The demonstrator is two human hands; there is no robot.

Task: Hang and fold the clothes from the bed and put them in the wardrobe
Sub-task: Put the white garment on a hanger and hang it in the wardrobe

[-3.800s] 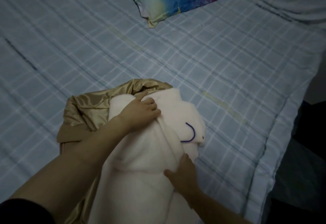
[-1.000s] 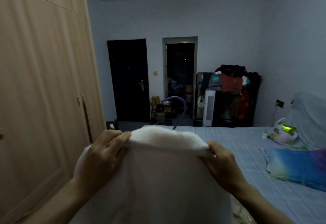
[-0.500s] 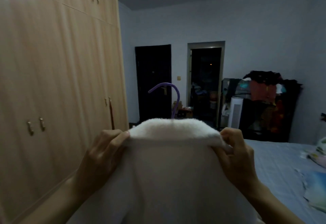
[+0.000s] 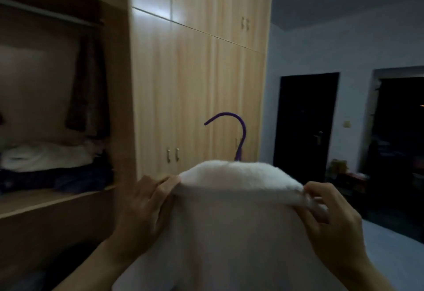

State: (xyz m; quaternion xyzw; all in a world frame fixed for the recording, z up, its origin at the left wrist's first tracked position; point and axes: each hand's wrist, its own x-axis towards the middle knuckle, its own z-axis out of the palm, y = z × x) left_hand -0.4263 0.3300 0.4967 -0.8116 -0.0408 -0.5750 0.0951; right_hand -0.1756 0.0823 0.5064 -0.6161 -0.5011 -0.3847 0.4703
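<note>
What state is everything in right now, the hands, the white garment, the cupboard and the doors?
Left hand: grips white garment.
Right hand: pinches garment.
Purple hanger: upright inside garment.
Wardrobe bay: open.
Wardrobe doors: closed.
Dark door: closed.

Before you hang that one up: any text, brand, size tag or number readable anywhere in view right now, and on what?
None can be read.
White fleece garment: no tag or print showing on the side facing the camera.
Purple hanger hook: no marking visible.
Wardrobe doors: plain wood, no labels.
Folded clothes on the open shelf: too dark and blurred to tell.
Wall switch by the dark door: too small to tell.
</note>
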